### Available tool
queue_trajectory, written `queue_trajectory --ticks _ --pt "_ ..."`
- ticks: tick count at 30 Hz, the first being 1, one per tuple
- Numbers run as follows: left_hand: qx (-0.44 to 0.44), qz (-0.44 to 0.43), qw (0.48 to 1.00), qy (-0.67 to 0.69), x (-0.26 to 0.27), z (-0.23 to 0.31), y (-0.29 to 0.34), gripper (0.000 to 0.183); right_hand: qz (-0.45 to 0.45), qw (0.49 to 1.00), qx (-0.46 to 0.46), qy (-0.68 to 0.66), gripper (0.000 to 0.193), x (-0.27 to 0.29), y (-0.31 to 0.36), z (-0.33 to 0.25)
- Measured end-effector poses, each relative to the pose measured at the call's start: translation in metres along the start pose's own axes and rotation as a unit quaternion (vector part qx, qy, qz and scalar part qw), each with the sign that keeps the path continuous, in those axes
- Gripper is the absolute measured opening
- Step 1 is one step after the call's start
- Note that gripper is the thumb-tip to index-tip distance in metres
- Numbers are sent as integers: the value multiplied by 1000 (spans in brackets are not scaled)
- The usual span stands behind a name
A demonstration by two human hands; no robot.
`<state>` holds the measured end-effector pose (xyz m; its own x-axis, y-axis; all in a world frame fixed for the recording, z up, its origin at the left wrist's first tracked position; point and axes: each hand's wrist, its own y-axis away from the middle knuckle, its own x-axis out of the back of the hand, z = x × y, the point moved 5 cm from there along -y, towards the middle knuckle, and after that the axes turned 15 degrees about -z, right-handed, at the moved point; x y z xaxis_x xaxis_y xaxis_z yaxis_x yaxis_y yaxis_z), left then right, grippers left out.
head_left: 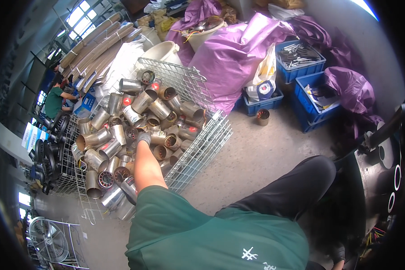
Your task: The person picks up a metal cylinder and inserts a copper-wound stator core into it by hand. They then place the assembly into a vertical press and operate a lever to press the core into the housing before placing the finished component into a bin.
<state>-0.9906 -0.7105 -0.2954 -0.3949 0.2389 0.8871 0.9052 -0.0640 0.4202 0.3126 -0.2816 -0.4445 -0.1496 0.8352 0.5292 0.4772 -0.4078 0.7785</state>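
My left hand (144,138), in a grey glove, reaches into a wire cage (195,155) heaped with open metal cylinders (94,138). It touches the pile near the middle, and its fingers are too small and partly hidden to show whether they grip one. Inside some cylinders, such as the one with a dark round end (105,179), copper-coloured or black parts with red show; a few carry red labels. Low at the right edge of my body, my right hand (339,254) appears in a dark glove, mostly lost in shadow, its fingers not distinguishable.
A single cylinder (263,117) stands on the floor right of the cage. Blue crates (301,67) and purple sheeting (229,54) lie beyond. Black round parts (47,157) sit left of the cage, a fan (48,239) lower left. Another person (55,101) works at far left.
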Motion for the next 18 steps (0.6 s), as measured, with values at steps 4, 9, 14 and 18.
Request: queue_trajectory --ticks 4,9,14,18 --pt "86 27 970 224 39 -49 -42 94 15 989 82 -122 46 -37 -22 21" --pt "-18 26 920 390 -30 2 -82 82 23 975 57 -213 46 -31 25 35" --pt "-43 5 960 278 -32 -30 -88 66 80 889 -105 -438 35 6 32 -50" --pt "2 62 988 139 -27 -13 -84 58 100 866 -125 -474 29 18 40 -84"
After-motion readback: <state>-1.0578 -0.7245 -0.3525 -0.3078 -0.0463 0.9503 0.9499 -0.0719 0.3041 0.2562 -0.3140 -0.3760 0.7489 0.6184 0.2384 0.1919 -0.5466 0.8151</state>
